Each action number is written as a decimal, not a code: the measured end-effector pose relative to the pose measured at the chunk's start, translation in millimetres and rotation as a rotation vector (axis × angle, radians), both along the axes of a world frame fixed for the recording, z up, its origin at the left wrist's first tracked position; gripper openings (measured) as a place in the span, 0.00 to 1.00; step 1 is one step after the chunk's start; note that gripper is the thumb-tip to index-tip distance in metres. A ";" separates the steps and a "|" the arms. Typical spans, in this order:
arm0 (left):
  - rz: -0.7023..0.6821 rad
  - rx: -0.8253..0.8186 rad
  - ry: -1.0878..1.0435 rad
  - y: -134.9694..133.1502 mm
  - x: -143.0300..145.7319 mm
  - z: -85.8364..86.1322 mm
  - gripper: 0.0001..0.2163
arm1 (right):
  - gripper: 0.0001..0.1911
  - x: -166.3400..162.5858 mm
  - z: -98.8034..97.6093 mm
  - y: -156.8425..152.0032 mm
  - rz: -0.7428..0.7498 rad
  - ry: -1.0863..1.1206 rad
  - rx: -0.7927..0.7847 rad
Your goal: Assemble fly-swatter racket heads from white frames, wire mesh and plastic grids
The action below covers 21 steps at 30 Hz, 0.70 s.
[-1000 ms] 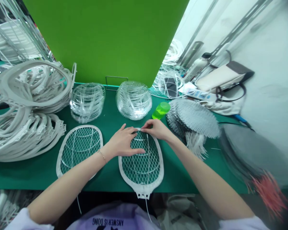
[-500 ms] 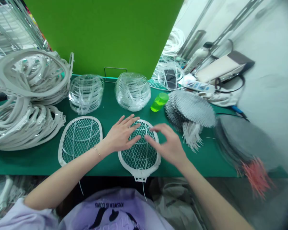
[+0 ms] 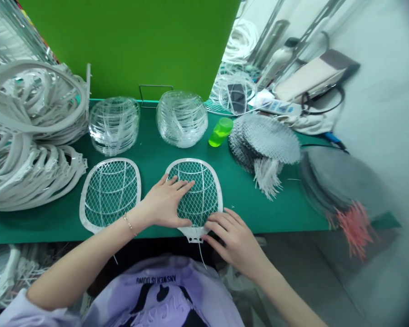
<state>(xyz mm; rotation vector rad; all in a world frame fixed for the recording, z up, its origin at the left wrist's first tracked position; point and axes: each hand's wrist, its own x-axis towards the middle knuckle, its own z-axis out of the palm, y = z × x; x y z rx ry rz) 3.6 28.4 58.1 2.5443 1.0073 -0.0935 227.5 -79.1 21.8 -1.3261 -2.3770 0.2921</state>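
A white mosquito-swatter head [image 3: 219,190] with mesh and curved crosspieces lies on the green table in front of me. My left hand [image 3: 167,200] rests flat over its left side, fingers spread on the mesh. My right hand [image 3: 230,234] grips the lower right rim near the neck, fingers on top and thumb by the neck. A thin white wire [image 3: 202,255] hangs from that neck past the table edge. Left of it lies a second swatter head [image 3: 109,193], partly covered by my left forearm.
White frames [image 3: 51,175] are piled at the left. Two stacks of clear rings, one left [image 3: 114,125] and one right [image 3: 182,119], stand behind. A green container [image 3: 221,131], mesh discs [image 3: 271,138] and grey discs [image 3: 347,181] lie rightward. A green panel [image 3: 129,45] rises at the back.
My right hand has come down from above the mesh to the lower right rim. My left hand has shifted down and left on the swatter head. The view has moved slightly.
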 end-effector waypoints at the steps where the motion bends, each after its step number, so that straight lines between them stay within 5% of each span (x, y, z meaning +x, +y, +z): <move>1: -0.006 -0.005 0.007 -0.1 -0.4 0.8 0.51 | 0.05 -1.3 1.3 -0.7 -0.010 -0.004 -0.010; 14: 0.093 -0.077 0.155 -7.0 23.2 4.7 0.55 | 0.06 -8.0 10.9 7.4 -0.077 0.003 -0.202; 21: 0.123 -0.134 0.225 -7.8 30.6 11.7 0.57 | 0.15 -22.6 23.7 26.9 -0.275 -0.105 -0.377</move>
